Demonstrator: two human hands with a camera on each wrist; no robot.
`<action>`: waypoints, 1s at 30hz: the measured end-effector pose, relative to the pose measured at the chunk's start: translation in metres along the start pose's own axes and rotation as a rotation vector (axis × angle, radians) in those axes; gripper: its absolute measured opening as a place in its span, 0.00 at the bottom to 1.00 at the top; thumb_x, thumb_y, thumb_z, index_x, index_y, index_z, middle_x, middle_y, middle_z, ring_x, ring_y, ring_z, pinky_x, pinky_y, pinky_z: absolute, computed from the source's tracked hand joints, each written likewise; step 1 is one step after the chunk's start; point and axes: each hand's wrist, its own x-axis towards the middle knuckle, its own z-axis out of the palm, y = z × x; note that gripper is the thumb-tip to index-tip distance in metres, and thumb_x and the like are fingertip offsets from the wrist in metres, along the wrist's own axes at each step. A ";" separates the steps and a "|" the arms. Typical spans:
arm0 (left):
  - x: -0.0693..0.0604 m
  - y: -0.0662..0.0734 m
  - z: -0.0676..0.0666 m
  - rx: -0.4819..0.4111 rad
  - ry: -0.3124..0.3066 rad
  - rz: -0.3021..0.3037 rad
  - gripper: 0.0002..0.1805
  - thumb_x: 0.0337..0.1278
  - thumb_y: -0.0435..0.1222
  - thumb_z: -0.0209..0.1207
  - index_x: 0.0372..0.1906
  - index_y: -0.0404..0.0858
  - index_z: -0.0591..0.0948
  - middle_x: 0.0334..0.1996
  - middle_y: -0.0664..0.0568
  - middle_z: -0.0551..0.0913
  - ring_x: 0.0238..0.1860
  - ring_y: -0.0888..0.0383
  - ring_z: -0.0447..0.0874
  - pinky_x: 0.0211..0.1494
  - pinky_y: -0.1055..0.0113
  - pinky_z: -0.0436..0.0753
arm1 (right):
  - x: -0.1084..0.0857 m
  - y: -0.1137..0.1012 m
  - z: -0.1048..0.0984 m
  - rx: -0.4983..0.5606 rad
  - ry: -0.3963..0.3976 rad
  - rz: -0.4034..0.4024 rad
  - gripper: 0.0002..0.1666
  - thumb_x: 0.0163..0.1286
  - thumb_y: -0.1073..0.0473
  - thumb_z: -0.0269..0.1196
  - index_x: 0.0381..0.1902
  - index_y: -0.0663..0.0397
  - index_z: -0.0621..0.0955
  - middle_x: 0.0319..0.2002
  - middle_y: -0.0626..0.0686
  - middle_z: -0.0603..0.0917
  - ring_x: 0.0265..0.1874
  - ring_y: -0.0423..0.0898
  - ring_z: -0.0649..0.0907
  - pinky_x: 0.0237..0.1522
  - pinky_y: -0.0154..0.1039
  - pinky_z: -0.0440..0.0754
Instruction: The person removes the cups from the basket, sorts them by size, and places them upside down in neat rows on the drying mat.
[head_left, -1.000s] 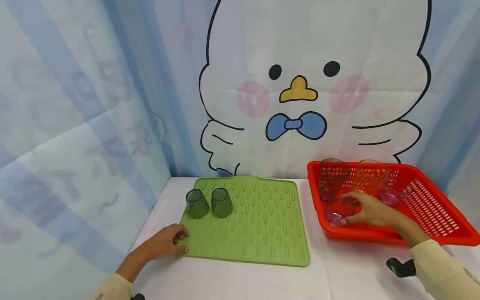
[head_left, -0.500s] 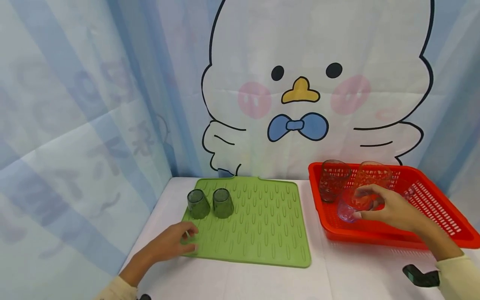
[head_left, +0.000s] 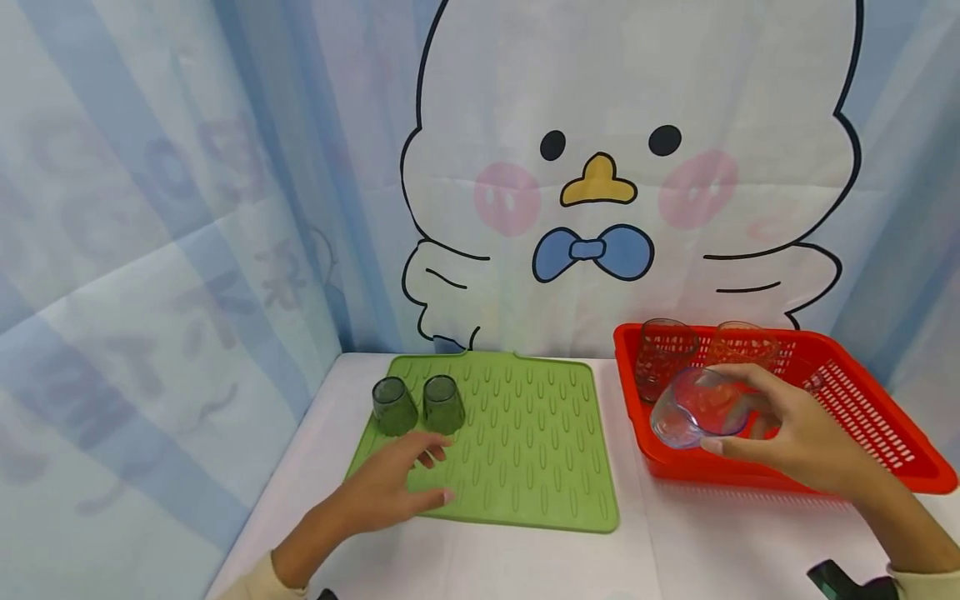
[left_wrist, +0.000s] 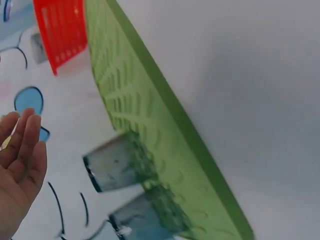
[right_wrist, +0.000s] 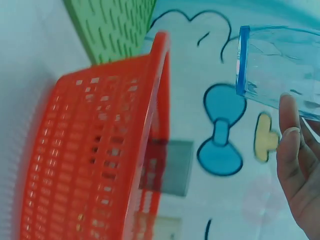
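Observation:
My right hand (head_left: 795, 429) grips a clear glass with a bluish-purple tint (head_left: 693, 408), tilted, above the front left of the red plastic basket (head_left: 870, 467). In the right wrist view, the thumb and fingers hold the glass (right_wrist: 272, 65) by its side, above the basket. My left hand (head_left: 386, 487) hovers over the front left of the green drying mat (head_left: 536, 467), fingers loosely spread and holding nothing. Two dark grey-green glasses (head_left: 394, 407) (head_left: 443, 405) stand side by side, upside down, at the mat's left, just beyond the left hand.
Inside the basket, a grey glass (head_left: 660, 350) and an amber-tinted glass (head_left: 742, 340) stand along the back. A white cloth covers the table (head_left: 525, 567). Printed curtains (head_left: 180, 250) close off the back and left.
My right hand has taken the purple-tinted glass from the basket, raised it and tilted it. The left hand has moved right and inward from the mat's left edge to over the mat.

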 end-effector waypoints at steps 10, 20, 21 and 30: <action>0.005 0.048 0.014 -0.073 0.037 0.138 0.34 0.59 0.51 0.69 0.67 0.49 0.71 0.61 0.61 0.75 0.59 0.58 0.77 0.61 0.57 0.80 | -0.017 -0.050 0.040 0.064 -0.052 -0.070 0.45 0.49 0.56 0.81 0.64 0.39 0.74 0.49 0.45 0.81 0.40 0.37 0.81 0.32 0.35 0.86; 0.011 0.077 0.031 -0.141 0.015 0.269 0.38 0.58 0.51 0.69 0.70 0.46 0.67 0.65 0.56 0.72 0.62 0.59 0.75 0.64 0.61 0.79 | -0.021 -0.077 0.075 0.189 -0.137 -0.032 0.42 0.49 0.49 0.81 0.62 0.34 0.75 0.47 0.41 0.82 0.36 0.42 0.80 0.32 0.35 0.85; 0.012 0.079 0.032 -0.142 0.011 0.279 0.39 0.58 0.51 0.69 0.70 0.46 0.67 0.66 0.56 0.72 0.62 0.60 0.75 0.65 0.62 0.78 | -0.022 -0.078 0.077 0.205 -0.153 -0.019 0.43 0.48 0.48 0.81 0.62 0.33 0.75 0.47 0.42 0.82 0.35 0.42 0.80 0.32 0.35 0.85; 0.016 0.090 0.044 -0.154 -0.026 0.350 0.44 0.55 0.50 0.71 0.73 0.44 0.64 0.66 0.53 0.72 0.63 0.59 0.76 0.64 0.62 0.79 | -0.021 -0.083 0.099 0.218 -0.250 -0.044 0.43 0.48 0.43 0.81 0.62 0.35 0.75 0.46 0.43 0.81 0.34 0.41 0.79 0.30 0.34 0.83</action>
